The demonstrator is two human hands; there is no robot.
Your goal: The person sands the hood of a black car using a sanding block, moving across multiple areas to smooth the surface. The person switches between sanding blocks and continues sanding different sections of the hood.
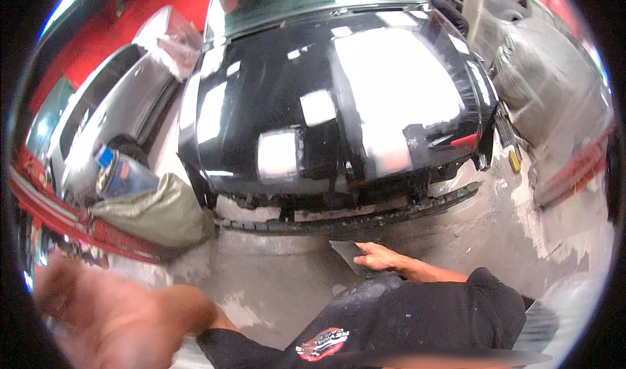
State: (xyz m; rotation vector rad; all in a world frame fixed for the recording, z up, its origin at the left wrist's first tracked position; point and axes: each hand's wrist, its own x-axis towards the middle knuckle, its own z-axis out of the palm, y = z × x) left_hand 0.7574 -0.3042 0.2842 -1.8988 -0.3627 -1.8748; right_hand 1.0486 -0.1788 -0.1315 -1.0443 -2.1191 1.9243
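My right hand (380, 257) is closed on a thin dark grey sheet of sandpaper (345, 253), held low in front of my body with one corner pointing away from me. Raised close at the lower left is my left hand (98, 310), large and smeared by motion, so its fingers cannot be read. Neither hand touches the car ahead. Its glossy black hood (261, 101) faces me, bright with reflected lights. The car's front bumper is off, and a long black strip (365, 219) runs across below the nose.
A silver car (127, 101) stands on the left. Nearer are a blue container (134, 174), a full olive-green bag (160, 209) and a red rail (59, 212). On the right, a plastic-draped vehicle (548, 75) stands by a yellow object (515, 161). The grey floor (261, 258) has pale patches.
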